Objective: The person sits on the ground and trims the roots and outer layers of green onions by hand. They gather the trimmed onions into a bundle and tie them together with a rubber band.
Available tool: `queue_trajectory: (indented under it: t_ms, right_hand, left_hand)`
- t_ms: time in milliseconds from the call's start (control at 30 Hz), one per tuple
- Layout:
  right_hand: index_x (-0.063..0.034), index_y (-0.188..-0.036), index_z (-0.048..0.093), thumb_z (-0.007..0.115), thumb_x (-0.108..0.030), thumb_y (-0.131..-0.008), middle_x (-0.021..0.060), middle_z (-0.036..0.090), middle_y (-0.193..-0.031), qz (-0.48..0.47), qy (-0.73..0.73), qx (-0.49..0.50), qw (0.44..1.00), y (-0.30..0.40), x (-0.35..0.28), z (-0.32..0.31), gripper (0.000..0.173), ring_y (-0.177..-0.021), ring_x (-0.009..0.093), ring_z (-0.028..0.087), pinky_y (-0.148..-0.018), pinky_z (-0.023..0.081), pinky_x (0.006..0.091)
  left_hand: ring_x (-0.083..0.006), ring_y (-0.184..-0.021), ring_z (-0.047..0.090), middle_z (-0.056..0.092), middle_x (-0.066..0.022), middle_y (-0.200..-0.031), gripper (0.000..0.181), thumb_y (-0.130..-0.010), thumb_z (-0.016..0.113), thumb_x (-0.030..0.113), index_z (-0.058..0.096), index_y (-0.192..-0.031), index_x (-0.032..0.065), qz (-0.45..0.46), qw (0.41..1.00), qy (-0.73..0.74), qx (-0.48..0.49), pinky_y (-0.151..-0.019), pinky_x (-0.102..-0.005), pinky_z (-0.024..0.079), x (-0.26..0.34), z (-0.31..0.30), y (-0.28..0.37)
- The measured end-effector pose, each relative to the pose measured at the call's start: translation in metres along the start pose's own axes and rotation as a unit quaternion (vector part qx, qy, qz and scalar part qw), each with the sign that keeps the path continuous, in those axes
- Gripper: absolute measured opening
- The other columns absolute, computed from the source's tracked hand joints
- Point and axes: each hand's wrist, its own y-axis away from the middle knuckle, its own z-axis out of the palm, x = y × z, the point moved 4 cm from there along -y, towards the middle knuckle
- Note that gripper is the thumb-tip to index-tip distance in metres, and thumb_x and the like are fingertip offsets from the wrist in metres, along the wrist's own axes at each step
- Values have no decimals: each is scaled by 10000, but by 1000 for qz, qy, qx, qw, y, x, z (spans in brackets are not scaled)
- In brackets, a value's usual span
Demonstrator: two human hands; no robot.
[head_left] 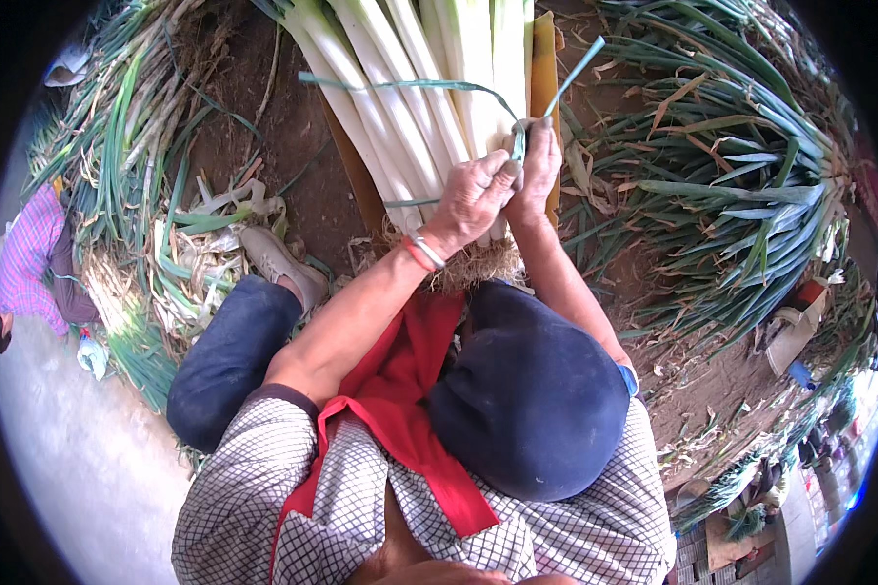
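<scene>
Large white-stemmed green onions (410, 124) lie side by side on a yellow-brown support (362, 186), their roots towards me. A flat green tie (439, 85) runs across the stalks and up to both hands at the right edge of the bundle. My left hand (475, 194) pinches the tie between thumb and fingers. Close against it, my right hand (538, 164) is also on the tie, whose loose end sticks up beyond the fingers. Another green tie (410, 202) crosses the stalks nearer the roots, partly hidden by my left hand and wrist.
Piles of green onions lie at the right (761, 190) and upper left (117, 131). Peeled leaf scraps (212, 256) cover the soil by my shoe (282, 263). Another person in a plaid shirt (33, 256) bends over at the far left. A torn cardboard piece (794, 336) lies at the right.
</scene>
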Motion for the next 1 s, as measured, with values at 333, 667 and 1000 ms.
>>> queue_trajectory:
  t_ms: [333,667,1000]
  right_hand:
    - [-73,-866,503,439,-257,-975,-24,430,-636,108,-266,18,958,18,-22,-19,223,-547,75,409,-535,388,229]
    - [0,-989,604,477,-227,-957,33,601,-852,-113,76,-234,962,43,-55,-4,262,-781,160,549,-717,459,299]
    - [16,-1071,586,493,-251,-954,50,598,-900,-180,304,-79,932,42,-40,-47,306,-845,156,555,-790,447,281]
  left_hand:
    - [-337,-601,576,555,-159,-679,146,-937,462,128,501,-863,9,98,967,-223,70,-537,-403,439,-8,8,-6]
    - [-342,-754,572,583,-170,-805,152,-913,466,142,543,-935,12,79,958,-267,-71,-649,-424,448,-26,5,1]
    - [-344,-668,572,574,-166,-706,242,-936,461,159,588,-791,12,163,959,-229,-36,-591,-408,444,-4,19,-3]
